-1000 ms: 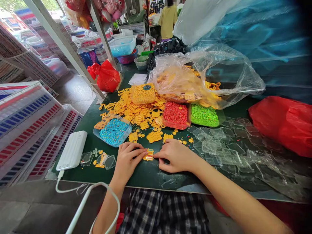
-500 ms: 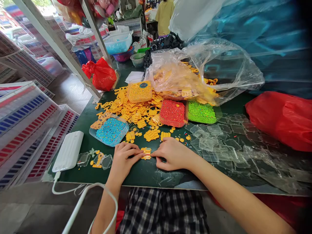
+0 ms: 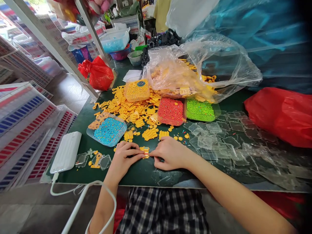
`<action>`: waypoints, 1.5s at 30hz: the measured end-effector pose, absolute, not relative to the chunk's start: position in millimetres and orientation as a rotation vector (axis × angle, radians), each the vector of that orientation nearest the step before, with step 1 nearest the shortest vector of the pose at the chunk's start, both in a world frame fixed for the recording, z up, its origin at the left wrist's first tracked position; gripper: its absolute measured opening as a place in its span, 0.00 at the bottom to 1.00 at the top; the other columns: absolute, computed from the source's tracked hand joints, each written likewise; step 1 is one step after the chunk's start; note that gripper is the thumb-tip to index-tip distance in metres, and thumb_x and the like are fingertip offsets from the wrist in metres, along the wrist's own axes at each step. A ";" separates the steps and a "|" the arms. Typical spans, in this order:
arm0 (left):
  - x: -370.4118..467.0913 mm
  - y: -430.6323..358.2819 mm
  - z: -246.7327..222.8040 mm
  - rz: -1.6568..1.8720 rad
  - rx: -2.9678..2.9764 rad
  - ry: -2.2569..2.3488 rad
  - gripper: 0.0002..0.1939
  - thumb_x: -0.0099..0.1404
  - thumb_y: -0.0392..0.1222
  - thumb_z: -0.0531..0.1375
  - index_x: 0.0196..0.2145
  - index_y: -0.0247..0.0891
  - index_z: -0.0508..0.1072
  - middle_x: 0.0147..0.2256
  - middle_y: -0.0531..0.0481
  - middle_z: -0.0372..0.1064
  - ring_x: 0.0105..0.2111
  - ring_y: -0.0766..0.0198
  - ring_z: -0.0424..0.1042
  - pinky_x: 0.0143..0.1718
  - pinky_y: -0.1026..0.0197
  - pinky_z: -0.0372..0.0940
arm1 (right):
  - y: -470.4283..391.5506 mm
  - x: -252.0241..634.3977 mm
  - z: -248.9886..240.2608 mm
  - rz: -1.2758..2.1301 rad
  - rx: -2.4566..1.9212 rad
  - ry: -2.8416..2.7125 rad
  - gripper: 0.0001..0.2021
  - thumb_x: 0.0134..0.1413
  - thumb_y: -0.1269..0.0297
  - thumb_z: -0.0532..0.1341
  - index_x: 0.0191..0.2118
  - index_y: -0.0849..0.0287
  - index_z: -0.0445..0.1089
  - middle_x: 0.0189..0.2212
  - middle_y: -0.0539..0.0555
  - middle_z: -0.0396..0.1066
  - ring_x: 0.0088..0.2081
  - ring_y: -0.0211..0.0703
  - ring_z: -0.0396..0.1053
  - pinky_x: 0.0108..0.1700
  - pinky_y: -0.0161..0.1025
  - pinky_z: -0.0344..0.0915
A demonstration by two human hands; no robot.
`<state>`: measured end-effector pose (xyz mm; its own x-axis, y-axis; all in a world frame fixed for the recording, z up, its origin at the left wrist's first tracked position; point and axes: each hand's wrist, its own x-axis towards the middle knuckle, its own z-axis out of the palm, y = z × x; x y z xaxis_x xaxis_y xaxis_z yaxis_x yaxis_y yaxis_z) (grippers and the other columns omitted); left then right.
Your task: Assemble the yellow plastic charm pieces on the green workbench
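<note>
A small yellow plastic frame [image 3: 145, 152] with coloured rows inside lies flat on the dark green table in front of me. My left hand [image 3: 124, 158] pinches its left edge between thumb and fingers. From the other side, my right hand [image 3: 169, 152] presses the right edge with a fingertip, its other fingers curled. Just beyond my hands are yellow plastic pieces [image 3: 149, 133] and several round yellow bits. Tubs of small beads stand around them: blue [image 3: 109, 130], yellow [image 3: 137, 90], red [image 3: 171, 111] and green [image 3: 200, 110].
Clear plastic squares [image 3: 214, 139] are spread at the right, below a red bag [image 3: 282, 117]. A white power bank [image 3: 65, 152] with a cable sits at the left edge. Behind the tubs lies a clear bag [image 3: 170, 71] of yellow parts. A post [image 3: 56, 48] rises at the table's left corner.
The whole view has shifted slightly, so things appear a little further left and up. Both hands stay at the yellow frame in nearly the same pose.
</note>
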<state>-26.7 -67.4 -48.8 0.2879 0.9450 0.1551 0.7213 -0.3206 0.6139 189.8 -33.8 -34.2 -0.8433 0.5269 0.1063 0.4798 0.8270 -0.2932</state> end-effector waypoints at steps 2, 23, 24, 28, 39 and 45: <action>-26.2 -65.8 -47.9 0.685 2.147 1.471 0.12 0.65 0.54 0.60 0.32 0.52 0.82 0.34 0.52 0.75 0.37 0.58 0.66 0.42 0.53 0.59 | -33.8 189.5 -34.3 0.377 -0.787 -2.836 0.12 0.51 0.67 0.55 0.29 0.58 0.77 0.18 0.53 0.72 0.21 0.38 0.61 0.31 0.39 0.44; -1.0 -44.2 -31.1 0.564 2.439 1.448 0.10 0.66 0.49 0.61 0.36 0.47 0.81 0.35 0.52 0.76 0.36 0.60 0.68 0.39 0.56 0.60 | -21.7 210.4 -21.5 0.269 -1.104 -2.691 0.11 0.52 0.65 0.54 0.24 0.59 0.71 0.19 0.52 0.71 0.21 0.36 0.59 0.30 0.38 0.43; 2.8 -40.4 -31.5 0.516 2.475 1.429 0.09 0.65 0.49 0.61 0.37 0.47 0.81 0.35 0.52 0.76 0.36 0.60 0.67 0.39 0.56 0.59 | -20.7 211.9 -20.5 0.251 -1.125 -2.684 0.11 0.52 0.66 0.54 0.24 0.59 0.71 0.18 0.52 0.71 0.21 0.36 0.59 0.30 0.38 0.43; 11.6 -31.2 -36.4 0.372 2.541 1.379 0.08 0.65 0.48 0.62 0.36 0.47 0.81 0.35 0.52 0.76 0.36 0.60 0.67 0.39 0.55 0.58 | -17.9 215.1 -18.8 0.215 -1.197 -2.670 0.11 0.51 0.66 0.55 0.25 0.60 0.72 0.17 0.51 0.69 0.21 0.36 0.58 0.29 0.38 0.42; 9.9 -34.1 -42.8 0.420 2.779 1.295 0.16 0.70 0.50 0.54 0.33 0.40 0.77 0.34 0.51 0.77 0.34 0.59 0.67 0.38 0.57 0.57 | -20.3 214.2 -15.1 0.247 -1.208 -2.682 0.11 0.54 0.65 0.56 0.27 0.60 0.73 0.23 0.54 0.75 0.24 0.38 0.65 0.28 0.39 0.42; 13.0 -10.7 -16.8 0.591 2.783 1.202 0.19 0.72 0.51 0.51 0.32 0.40 0.76 0.33 0.50 0.77 0.33 0.61 0.69 0.36 0.58 0.59 | -17.3 215.4 -14.8 0.189 -1.365 -2.567 0.13 0.58 0.65 0.53 0.32 0.61 0.74 0.27 0.56 0.76 0.27 0.41 0.69 0.28 0.38 0.44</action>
<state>13.0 -10.7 -16.8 0.6241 0.7110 0.3240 0.6906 -0.6959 0.1968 215.4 -17.3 -14.8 -0.5408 0.8295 0.1396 0.8002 0.5585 -0.2187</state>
